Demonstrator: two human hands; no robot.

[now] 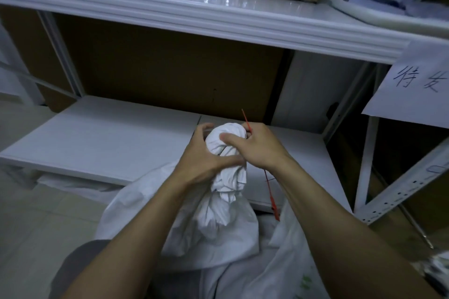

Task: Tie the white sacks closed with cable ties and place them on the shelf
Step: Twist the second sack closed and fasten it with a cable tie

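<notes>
A white sack (213, 230) stands on the floor in front of me, its mouth gathered into a twisted neck (228, 177). My left hand (204, 155) grips the neck from the left, thumb across its front. My right hand (257, 145) holds the bunched top from the right and pinches a red cable tie (271, 192). One end of the tie sticks up behind my fingers; the other hangs down beside the sack. The white lower shelf (104, 136) lies just behind the sack.
A second white sack (286, 272) with green print lies at the lower right. Brown cardboard boxes (170, 68) stand at the back of the lower shelf. The upper shelf (194, 14) carries a wrapped box. A handwritten paper sign (413, 90) hangs at the right, by a slanted metal upright (398, 194).
</notes>
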